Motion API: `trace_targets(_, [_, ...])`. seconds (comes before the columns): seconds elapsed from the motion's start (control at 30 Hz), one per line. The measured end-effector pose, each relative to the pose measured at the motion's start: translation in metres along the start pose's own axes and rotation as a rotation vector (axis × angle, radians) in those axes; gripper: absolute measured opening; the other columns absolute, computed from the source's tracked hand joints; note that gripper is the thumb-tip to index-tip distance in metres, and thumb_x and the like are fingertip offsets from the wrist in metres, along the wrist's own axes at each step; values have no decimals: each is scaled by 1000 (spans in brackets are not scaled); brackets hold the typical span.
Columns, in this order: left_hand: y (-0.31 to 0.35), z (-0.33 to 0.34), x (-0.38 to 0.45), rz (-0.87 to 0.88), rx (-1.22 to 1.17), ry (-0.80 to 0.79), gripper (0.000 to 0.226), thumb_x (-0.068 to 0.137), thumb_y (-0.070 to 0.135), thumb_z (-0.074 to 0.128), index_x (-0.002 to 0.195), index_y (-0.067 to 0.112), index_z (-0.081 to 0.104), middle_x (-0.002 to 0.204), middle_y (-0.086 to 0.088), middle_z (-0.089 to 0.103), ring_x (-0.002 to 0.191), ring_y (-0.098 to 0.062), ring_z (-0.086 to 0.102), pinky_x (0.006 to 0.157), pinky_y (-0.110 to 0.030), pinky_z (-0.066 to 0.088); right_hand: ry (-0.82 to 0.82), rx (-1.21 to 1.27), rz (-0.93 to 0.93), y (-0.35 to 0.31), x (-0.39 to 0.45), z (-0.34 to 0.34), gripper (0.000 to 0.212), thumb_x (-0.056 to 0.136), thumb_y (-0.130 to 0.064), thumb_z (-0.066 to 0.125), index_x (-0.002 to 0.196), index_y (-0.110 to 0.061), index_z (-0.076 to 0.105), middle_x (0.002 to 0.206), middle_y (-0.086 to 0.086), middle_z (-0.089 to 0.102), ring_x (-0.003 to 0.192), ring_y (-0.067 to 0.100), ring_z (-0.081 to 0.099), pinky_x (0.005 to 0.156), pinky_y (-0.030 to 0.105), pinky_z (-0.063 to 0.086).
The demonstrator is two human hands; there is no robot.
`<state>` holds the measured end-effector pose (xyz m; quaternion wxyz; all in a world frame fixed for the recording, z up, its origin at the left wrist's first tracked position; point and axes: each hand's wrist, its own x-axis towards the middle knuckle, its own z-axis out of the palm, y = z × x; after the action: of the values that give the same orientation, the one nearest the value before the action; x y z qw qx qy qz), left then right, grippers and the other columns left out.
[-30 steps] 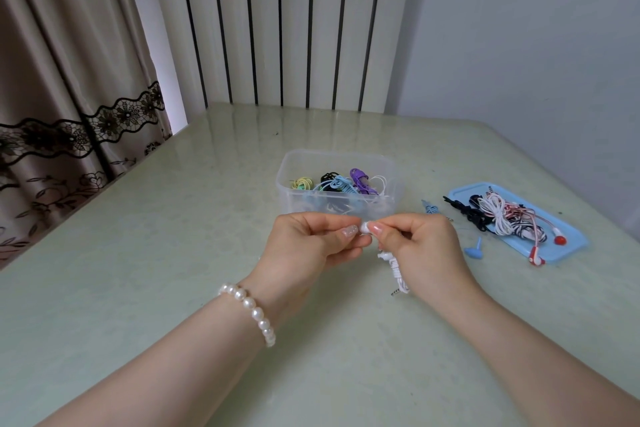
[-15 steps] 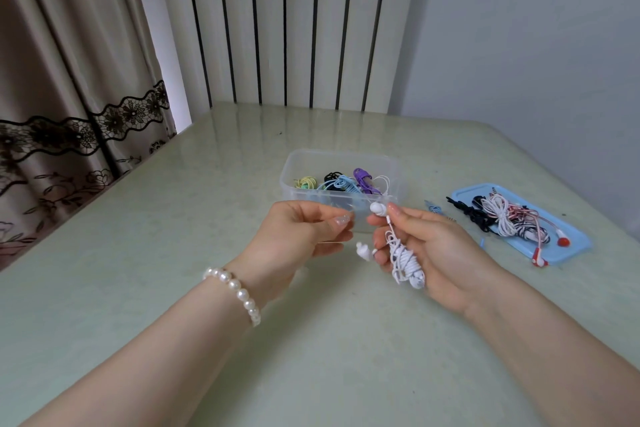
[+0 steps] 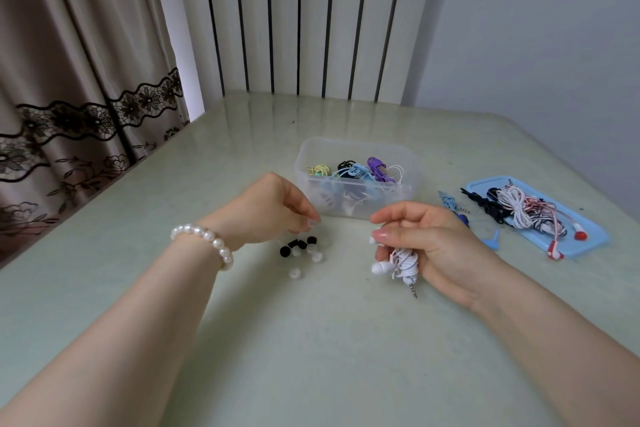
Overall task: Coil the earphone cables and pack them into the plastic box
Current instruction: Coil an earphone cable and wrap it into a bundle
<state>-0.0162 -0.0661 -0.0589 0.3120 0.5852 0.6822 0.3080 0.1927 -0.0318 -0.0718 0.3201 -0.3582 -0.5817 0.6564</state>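
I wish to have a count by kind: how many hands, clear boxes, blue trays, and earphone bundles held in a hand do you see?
hands: 2, the left hand and the right hand
clear plastic box: 1
blue tray: 1
white earphone bundle, held in the right hand: 1
Total: 5

Near half of table (image 3: pixel 311 357) bare between forearms: open lane. Ear tips (image 3: pixel 301 251) scattered just under left hand (image 3: pixel 266 210), blocking sweep there. Plastic box (image 3: pixel 356 177) open-topped, part filled with coiled earphones; reachable from above, near wall stands between hands and inside. Right hand (image 3: pixel 433 243) near box front. Blue tray (image 3: pixel 595 236) with tangled earphones fills right side; small blue pieces (image 3: pixel 491 241) lie between tray and right hand. Far strip behind box free.
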Motion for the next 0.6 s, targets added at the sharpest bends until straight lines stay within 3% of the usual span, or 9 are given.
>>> trace_targets(0.07, [0,3,0,28,93,1,13,75,8,73,73,21,73,55,15,64,50,4,55,56,-8,45,4,-8,-20,1,1,-1,22,61,-3,66,82,-3,61,59,6,59,49,16,58,52,28,51])
trace_targets(0.13, [0,6,-1,49,167,-31,15,74,8,73,72,23,72,55,17,64,49,5,56,59,-10,47,7,-29,-31,2,1,-1,17,66,1,64,81,-4,61,57,5,58,49,15,58,55,31,49])
trace_targets(0.27, [4,9,-5,71,290,-109,14,71,11,77,76,23,72,43,22,55,43,3,50,47,-5,37,16,-73,-20,2,0,-1,16,73,10,62,82,-4,65,61,8,54,49,13,56,59,35,47])
trace_targets(0.43, [4,13,-5,122,425,-111,21,73,19,76,93,23,74,77,12,56,66,-1,48,55,-2,35,46,-71,17,3,0,1,18,73,10,63,77,-5,71,59,2,63,49,17,63,87,58,38])
trace_targets(0.6, [1,14,-3,180,473,-145,15,76,17,73,89,23,75,90,4,64,83,-7,53,77,-18,43,76,-159,-5,2,-3,2,13,72,6,68,76,-6,70,58,5,65,52,20,65,63,36,42])
